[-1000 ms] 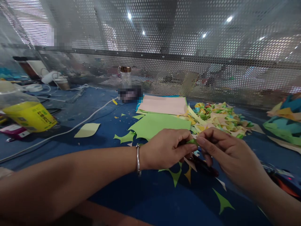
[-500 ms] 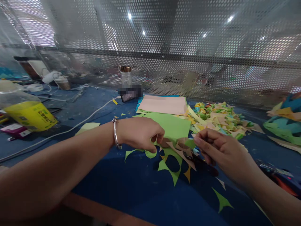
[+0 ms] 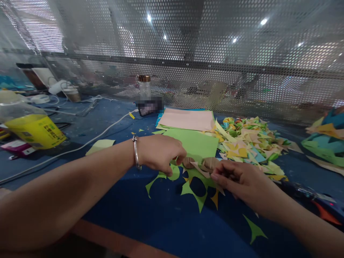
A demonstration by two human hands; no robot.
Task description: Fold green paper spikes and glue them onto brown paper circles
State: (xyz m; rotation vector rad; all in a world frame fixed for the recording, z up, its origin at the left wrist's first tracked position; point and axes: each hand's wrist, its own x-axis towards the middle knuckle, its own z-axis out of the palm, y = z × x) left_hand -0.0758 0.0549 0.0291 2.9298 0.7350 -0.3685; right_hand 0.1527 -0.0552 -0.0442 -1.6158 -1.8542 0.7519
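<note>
My left hand (image 3: 162, 153), a silver bangle at its wrist, is bent over cut paper with fingers curled. A curved green paper scrap (image 3: 150, 187) runs out from under its thumb. Close to the thumb lies a green paper circle (image 3: 174, 172). My right hand (image 3: 238, 179) has thumb and forefinger pinched at the end of a beige paper scrap (image 3: 200, 168); the fingertips partly hide it. Below and between the hands lies a green offcut with round cut-outs (image 3: 194, 195). Brown discs (image 3: 211, 163) sit at the edge of a green sheet (image 3: 193, 141).
A heap of colored offcuts (image 3: 242, 139) lies at right, beyond it a teal-and-green bundle (image 3: 325, 143). Pink sheets (image 3: 188, 119) are stacked at the back. A dark device with orange (image 3: 319, 204) sits by my right forearm. A yellow-labelled bottle (image 3: 34, 130) and a white cable (image 3: 107, 129) are left.
My right hand has come left and down from beside the offcut heap to the beige scrap. My left hand has shifted slightly, and the curved green scrap has swung downward.
</note>
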